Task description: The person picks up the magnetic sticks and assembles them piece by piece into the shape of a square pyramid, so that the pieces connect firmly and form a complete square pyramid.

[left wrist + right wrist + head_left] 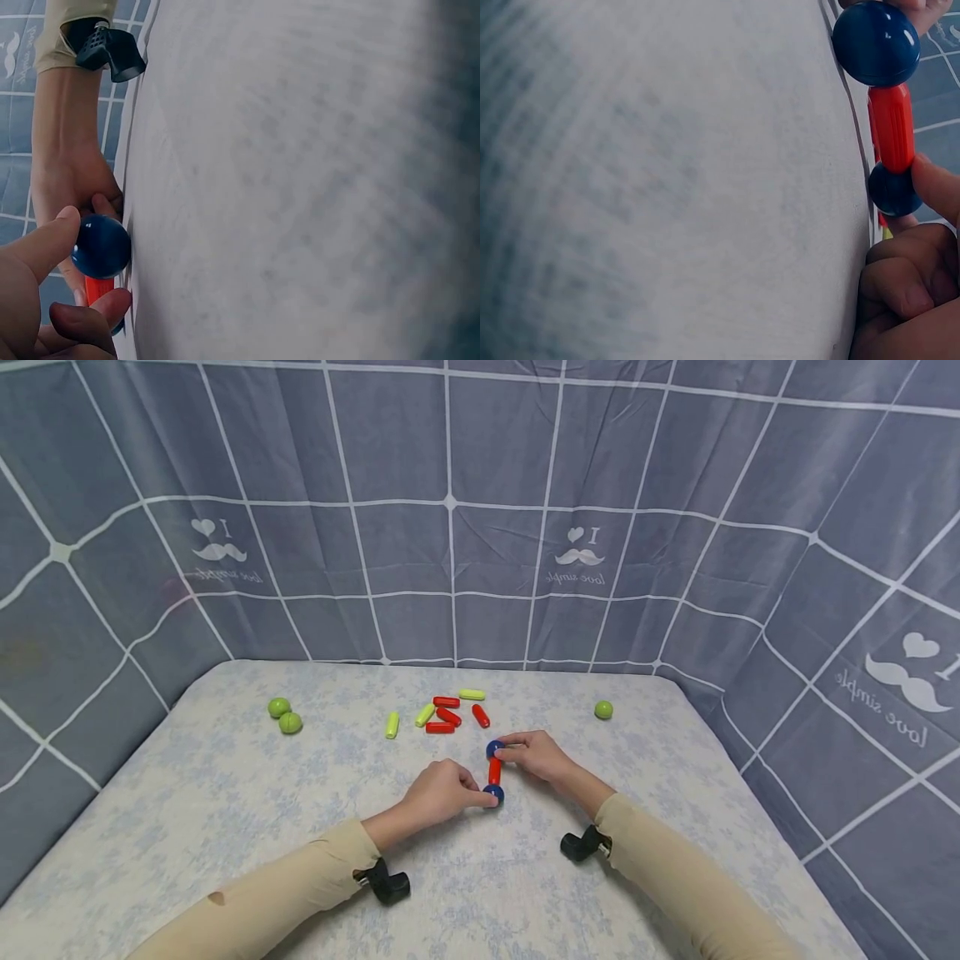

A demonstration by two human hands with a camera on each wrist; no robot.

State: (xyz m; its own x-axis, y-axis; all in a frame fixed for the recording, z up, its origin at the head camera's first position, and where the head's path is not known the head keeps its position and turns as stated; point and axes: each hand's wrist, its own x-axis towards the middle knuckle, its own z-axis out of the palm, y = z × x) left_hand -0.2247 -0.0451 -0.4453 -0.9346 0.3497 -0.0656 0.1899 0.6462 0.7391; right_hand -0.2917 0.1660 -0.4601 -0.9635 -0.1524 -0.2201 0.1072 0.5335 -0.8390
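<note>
A ribbed red rod (494,772) joins two glossy blue balls into a dumbbell shape lying on the table. The near blue ball (102,247) is pinched by my left hand (441,793), thumb on one side and a finger by the other. At the far end, the thumb and fingers of my right hand (536,755) pinch the other blue ball (895,190). In the right wrist view the rod meets both balls, with its far end partly behind my thumb. My other right fingers are curled beside the tabletop.
Several loose red rods (440,727) and yellow-green rods (392,725) lie beyond the hands. Two green balls (290,722) sit at the back left, one green ball (603,710) at the back right. A grey checked curtain (495,552) surrounds the patterned tabletop (247,810).
</note>
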